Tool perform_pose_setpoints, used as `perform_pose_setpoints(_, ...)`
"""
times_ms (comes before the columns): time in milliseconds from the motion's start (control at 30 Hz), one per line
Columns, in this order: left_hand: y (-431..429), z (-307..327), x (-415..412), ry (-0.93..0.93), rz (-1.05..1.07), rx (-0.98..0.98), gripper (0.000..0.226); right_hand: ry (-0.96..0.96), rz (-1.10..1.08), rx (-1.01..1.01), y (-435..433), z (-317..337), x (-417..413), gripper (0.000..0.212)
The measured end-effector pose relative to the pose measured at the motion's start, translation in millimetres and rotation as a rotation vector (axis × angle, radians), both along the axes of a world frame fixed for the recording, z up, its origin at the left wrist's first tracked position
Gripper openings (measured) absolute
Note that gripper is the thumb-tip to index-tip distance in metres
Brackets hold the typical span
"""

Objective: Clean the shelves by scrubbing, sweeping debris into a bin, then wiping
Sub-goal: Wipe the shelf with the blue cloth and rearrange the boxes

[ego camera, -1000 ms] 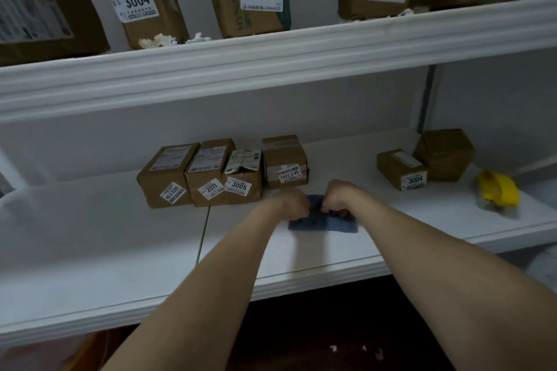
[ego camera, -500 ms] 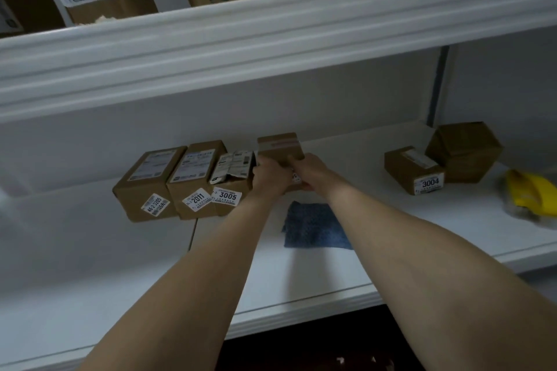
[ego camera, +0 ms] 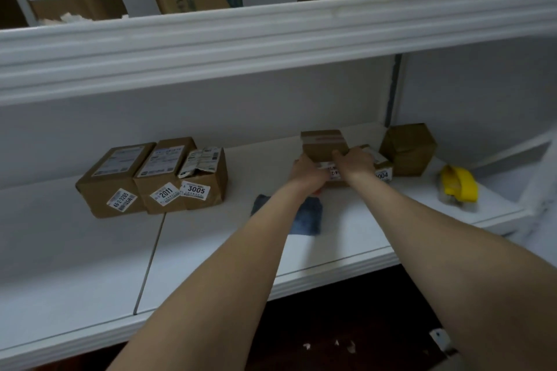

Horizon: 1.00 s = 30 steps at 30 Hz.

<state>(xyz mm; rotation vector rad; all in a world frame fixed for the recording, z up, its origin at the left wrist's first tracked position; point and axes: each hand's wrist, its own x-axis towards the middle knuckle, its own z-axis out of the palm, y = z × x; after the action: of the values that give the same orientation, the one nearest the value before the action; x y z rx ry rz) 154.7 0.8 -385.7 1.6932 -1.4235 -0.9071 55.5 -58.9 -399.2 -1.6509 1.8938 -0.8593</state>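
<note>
My left hand and right hand are gripping the cardboard box. A blue cloth is lying just before it.

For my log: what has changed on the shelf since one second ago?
The left hand and right hand let go of the blue cloth, took hold of the small box and moved it right, up to the 3004 box. Cloth, three left boxes and yellow brush stayed.
</note>
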Motion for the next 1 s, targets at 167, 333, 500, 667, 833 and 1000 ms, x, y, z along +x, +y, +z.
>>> perform_pose_setpoints(167,20,7,-11,0.015,-0.073,0.104,0.04,-0.019,0.012,0.055,11,2,-13,0.052)
perform_pose_setpoints(333,40,17,-8,-0.062,-0.082,0.125,0.046,0.109,-0.088,-0.028,32,16,-8,0.051)
perform_pose_setpoints(500,52,26,30,-0.361,0.074,0.047,0.054,0.155,0.096,-0.131,56,20,28,0.032)
perform_pose_setpoints(667,67,31,92,-0.467,0.285,0.052,0.052,0.197,0.339,-0.042,78,23,91,0.032)
perform_pose_setpoints(833,78,26,151,-0.478,0.538,0.016,0.052,-0.025,0.468,0.14,88,30,148,0.038)
perform_pose_setpoints(1000,78,13,188,-0.339,0.614,0.039,0.059,-0.379,0.532,0.22,90,21,184,0.044)
